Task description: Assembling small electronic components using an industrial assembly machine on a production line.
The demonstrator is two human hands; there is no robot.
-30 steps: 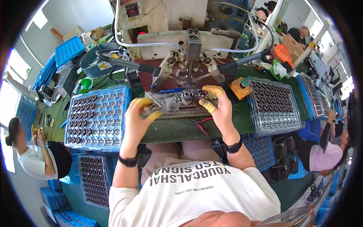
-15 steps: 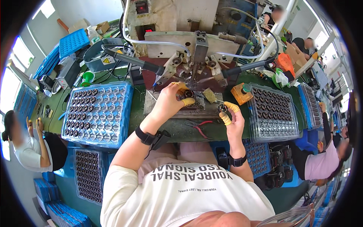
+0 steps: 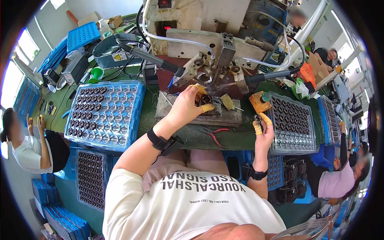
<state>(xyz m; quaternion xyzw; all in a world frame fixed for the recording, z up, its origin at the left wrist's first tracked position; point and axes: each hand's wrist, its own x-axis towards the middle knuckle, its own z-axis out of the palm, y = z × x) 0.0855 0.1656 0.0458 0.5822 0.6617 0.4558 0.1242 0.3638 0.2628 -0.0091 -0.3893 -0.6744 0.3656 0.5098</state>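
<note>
At the machine's work spot, my left hand [image 3: 188, 105] has its thumb and fingers, in yellow finger cots, closed round a small round dark part [image 3: 206, 100]. That part sits low beneath the machine's metal tip [image 3: 216, 76], and my fingers partly hide it. To the right, my right hand [image 3: 265, 135] pinches another small round dark part [image 3: 257, 118] between cotted fingers, close to an orange block-shaped holder [image 3: 259, 105] with a green-topped bottle. Between the hands, a yellowish sponge [image 3: 227, 101] on a thin rod rests on the metal base [image 3: 228, 118].
Red-handled pliers [image 3: 215, 137] lie at the table's near edge. A clear-and-blue tray [image 3: 138, 120] of dark parts stands left, another tray [image 3: 294, 149] right. Two torch-like arms [image 3: 160, 63] reach in from the sides. Co-workers sit at both far sides.
My right hand has moved right with its part, away from the sponge and toward the tray. My left hand stays at the work spot. The whole view has shifted slightly.
</note>
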